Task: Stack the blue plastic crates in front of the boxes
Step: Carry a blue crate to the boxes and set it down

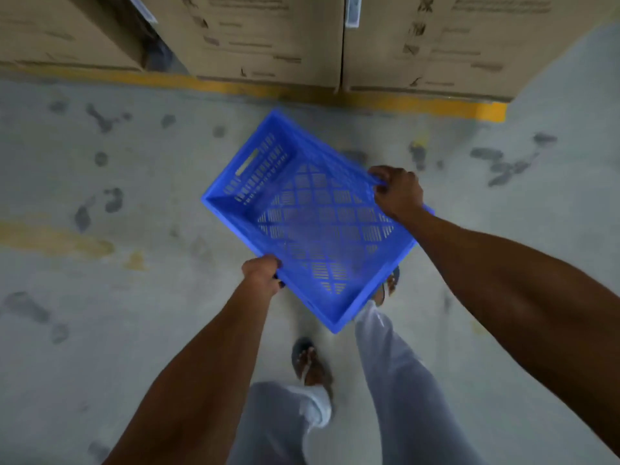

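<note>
Concrete floor (134, 182) | boxes (268, 38) print blurred, perhaps unreadable | crate (312, 213) gripped both hands

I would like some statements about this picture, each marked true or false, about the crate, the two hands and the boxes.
1. Both hands hold the blue crate. True: the left hand grips its near rim and the right hand grips its right rim.
2. The crate is full of goods. False: it is empty; the floor shows through its slotted bottom.
3. Cardboard boxes stand ahead, behind a yellow line on the floor. True.
4. The crate already rests on another blue crate. False: no second crate is in view, and this one is carried tilted above the floor.
5. The person wears closed boots. False: open sandals.
</note>
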{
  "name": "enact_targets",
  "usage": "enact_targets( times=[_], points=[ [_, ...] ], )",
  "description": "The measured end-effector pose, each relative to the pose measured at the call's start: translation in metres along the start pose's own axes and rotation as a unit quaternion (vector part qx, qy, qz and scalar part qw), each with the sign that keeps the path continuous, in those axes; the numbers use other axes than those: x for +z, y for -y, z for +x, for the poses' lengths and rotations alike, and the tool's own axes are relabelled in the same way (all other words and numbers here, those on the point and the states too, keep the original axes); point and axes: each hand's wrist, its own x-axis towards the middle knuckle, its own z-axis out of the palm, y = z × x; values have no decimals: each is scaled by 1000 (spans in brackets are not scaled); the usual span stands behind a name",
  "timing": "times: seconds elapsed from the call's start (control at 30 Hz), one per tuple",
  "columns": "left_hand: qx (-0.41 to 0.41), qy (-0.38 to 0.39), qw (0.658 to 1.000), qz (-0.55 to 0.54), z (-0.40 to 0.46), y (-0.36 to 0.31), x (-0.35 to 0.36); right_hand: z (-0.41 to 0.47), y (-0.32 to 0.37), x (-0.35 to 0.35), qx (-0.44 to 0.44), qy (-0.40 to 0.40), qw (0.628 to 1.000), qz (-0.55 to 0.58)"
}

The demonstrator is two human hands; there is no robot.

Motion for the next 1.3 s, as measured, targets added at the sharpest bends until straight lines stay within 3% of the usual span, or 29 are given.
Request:
enact_targets(
  times=[0.2, 0.3, 0.6, 0.73, 0.8, 0.87, 0.93, 1.0, 1.13, 1.2, 1.3],
  points=[
    [18, -20, 1000, 6, 145, -15, 106, 178, -27, 81, 15, 92, 992, -90],
    [25, 21, 999, 2, 188, -10, 152, 240, -40, 120, 69, 45, 995, -61],
    [-42, 66, 995, -53, 270, 5, 230, 330, -54, 200, 73, 46, 994, -66],
    [-70, 67, 994, 46, 281, 5, 238, 334, -72, 223, 57, 41, 996, -61],
    [-68, 64, 975, 201, 277, -6, 229, 323, -80, 236, 46, 15, 998, -40],
    [12, -6, 942, 335, 274, -22, 212, 292, -81, 243, 88, -36, 996, 3],
    [101, -52, 931, 347, 272, -46, 198, 247, -81, 249, 164, -75, 983, 30],
    [185, -47, 914, 357, 277, -78, 189, 204, -78, 254, 235, -74, 968, 48],
    [275, -42, 841, 464, 306, -150, 185, 170, -75, 274, 350, -63, 934, 44],
    [295, -73, 805, 510, 324, -170, 186, 170, -77, 279, 417, -58, 906, 55],
    [202, -57, 789, 577, 345, -193, 192, 191, -87, 287, 502, -31, 857, 113]
  ],
)
